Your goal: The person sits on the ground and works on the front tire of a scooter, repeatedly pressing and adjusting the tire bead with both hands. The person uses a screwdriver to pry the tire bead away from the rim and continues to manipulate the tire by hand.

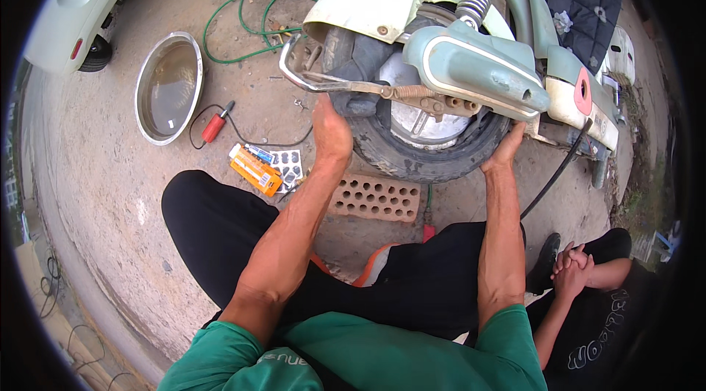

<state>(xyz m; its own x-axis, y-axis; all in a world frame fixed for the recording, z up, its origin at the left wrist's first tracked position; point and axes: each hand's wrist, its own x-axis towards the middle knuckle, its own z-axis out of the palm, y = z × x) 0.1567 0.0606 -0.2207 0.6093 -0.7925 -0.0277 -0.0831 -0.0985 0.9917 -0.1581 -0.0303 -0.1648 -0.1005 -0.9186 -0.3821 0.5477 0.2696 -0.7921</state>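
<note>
Green sleeves (353, 358) fill the bottom of my view, both forearms running up from six o'clock toward the wheel. Left hand (331, 133) sits at about eleven o'clock from centre, fingers wrapped over the near-left edge of the tyre (412, 159), right where black rubber bunches beside the rim; whether that's tyre wall or a loose tube I can't tell. Right hand (506, 150) is out at two o'clock, fingers curled and pressed onto the tyre's right flank, under the pale green swing-arm cover (478, 67). So both hands are closed on the rubber, one each side, neither spread flat. The wheel stands upright straight ahead at twelve, its axle pointing roughly left to right across my view, and the hands bracket it evenly, the left one looking a touch higher up on it.

Moving outward: a perforated brick (375, 198) lies just below the tyre. At nine o'clock, an orange box and a patch sheet (266, 168), a red-handled tool (215, 126), then a steel basin of water (169, 87). Green hose (254, 8) coils up at eleven. Another person's clasped hands (575, 262) rest at four o'clock, well apart from mine.
</note>
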